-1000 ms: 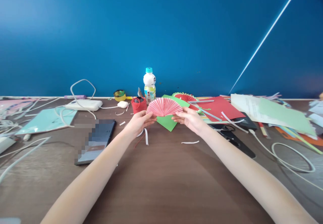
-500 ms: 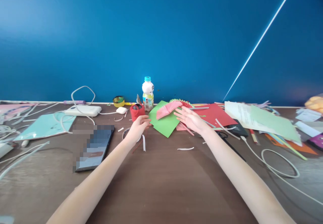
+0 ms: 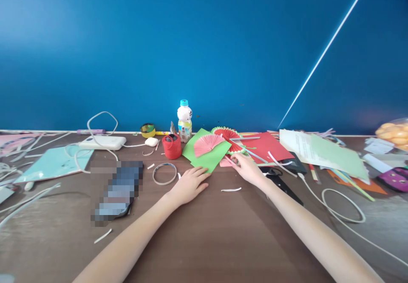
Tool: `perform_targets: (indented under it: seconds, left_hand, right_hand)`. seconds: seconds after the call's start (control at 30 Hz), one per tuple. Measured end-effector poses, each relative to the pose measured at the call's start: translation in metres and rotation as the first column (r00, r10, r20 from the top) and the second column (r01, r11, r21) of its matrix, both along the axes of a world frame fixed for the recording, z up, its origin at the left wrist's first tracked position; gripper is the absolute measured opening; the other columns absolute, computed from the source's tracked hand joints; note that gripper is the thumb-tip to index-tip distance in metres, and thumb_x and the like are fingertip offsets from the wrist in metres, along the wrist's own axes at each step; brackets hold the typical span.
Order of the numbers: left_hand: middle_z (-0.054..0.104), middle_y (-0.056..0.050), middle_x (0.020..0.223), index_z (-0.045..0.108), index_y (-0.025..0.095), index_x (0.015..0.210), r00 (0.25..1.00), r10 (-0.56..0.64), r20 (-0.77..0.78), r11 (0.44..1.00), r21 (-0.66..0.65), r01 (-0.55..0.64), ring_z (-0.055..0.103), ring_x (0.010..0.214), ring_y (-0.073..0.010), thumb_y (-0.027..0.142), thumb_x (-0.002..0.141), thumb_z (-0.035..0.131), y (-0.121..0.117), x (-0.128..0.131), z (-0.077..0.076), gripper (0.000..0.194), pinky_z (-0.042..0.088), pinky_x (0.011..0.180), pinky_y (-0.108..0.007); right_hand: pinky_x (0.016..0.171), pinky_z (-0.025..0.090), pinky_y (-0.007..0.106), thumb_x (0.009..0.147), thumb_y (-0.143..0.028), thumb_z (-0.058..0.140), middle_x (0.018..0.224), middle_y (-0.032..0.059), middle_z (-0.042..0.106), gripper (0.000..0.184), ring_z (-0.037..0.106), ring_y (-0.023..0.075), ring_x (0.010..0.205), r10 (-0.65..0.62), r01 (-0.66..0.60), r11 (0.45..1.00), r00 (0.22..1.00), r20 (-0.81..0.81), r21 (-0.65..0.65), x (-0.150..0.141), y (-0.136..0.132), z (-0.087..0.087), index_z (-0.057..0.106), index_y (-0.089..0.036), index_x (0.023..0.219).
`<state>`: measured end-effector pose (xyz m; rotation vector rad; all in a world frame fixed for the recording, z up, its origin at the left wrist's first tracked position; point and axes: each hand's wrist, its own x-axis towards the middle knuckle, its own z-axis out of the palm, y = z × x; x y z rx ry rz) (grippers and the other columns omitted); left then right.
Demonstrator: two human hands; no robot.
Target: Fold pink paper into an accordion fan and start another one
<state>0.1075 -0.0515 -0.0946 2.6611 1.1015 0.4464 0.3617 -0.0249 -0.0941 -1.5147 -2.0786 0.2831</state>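
My left hand point(image 3: 191, 184) lies palm down on the tabletop, fingers spread, with its fingertips at the lower edge of some green paper point(image 3: 208, 162). A pleated pink paper fan point(image 3: 208, 144) rests on that green paper. Just right of it, my right hand point(image 3: 247, 168) has its thumb and fingers closed on a pink paper strip point(image 3: 230, 160). Behind the strip is a round red pleated paper fan point(image 3: 225, 135) with a green-and-white scalloped edge. Red paper point(image 3: 274, 146) lies to the right of my right hand's fingers.
A drink bottle point(image 3: 185, 119) and a red ribbon roll point(image 3: 172, 147) stand near the blue wall. A tape roll point(image 3: 164, 174) lies left of my left hand. A phone point(image 3: 119, 191), white cables point(image 3: 346, 219), scissors point(image 3: 274, 171) and paper scraps point(image 3: 231, 189) are scattered around.
My left hand has come down to the tabletop below the green paper. My right hand has left the pink fan, moving down to the pink strip. The fan now lies spread flat.
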Motion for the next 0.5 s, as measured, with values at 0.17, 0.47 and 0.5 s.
perform_targets:
  seconds: [0.17,0.47,0.5]
  left_hand:
    - [0.038,-0.01,0.139,0.043,0.016,0.129,0.975,0.205,-0.081,0.977,0.078,-0.198,0.028,0.131,-0.0267,0.04,0.089,0.034,0.001,-0.001,-0.009,0.048,0.027,0.104,-0.046]
    - [0.038,-0.012,0.139,0.043,0.014,0.129,0.957,0.277,-0.086,0.957,0.116,-0.266,0.031,0.129,-0.0269,0.036,0.087,0.039,0.0,0.002,-0.009,0.047,0.027,0.105,-0.045]
    - [0.038,-0.012,0.138,0.042,0.014,0.129,0.956,0.281,-0.083,0.955,0.118,-0.27,0.031,0.129,-0.0269,0.035,0.087,0.039,0.0,0.002,-0.01,0.047,0.028,0.105,-0.045]
  right_hand:
    - [0.064,0.044,0.028,0.081,-0.024,0.045,0.078,0.0035,0.062,0.012,0.058,0.0169,0.068,-0.034,0.033,0.999,0.999,-0.029,-0.019,0.013,0.008,0.003,0.056,-0.02,0.077]
    - [0.059,0.042,0.029,0.081,-0.029,0.046,0.074,0.0036,0.065,0.013,0.059,0.0188,0.064,-0.138,0.138,0.99,0.99,-0.039,-0.022,0.018,0.011,0.015,0.057,-0.022,0.083]
    - [0.058,0.041,0.028,0.081,-0.028,0.046,0.071,0.0032,0.065,0.013,0.059,0.0191,0.063,-0.135,0.134,0.991,0.99,-0.033,-0.029,0.017,0.009,0.016,0.058,-0.022,0.082]
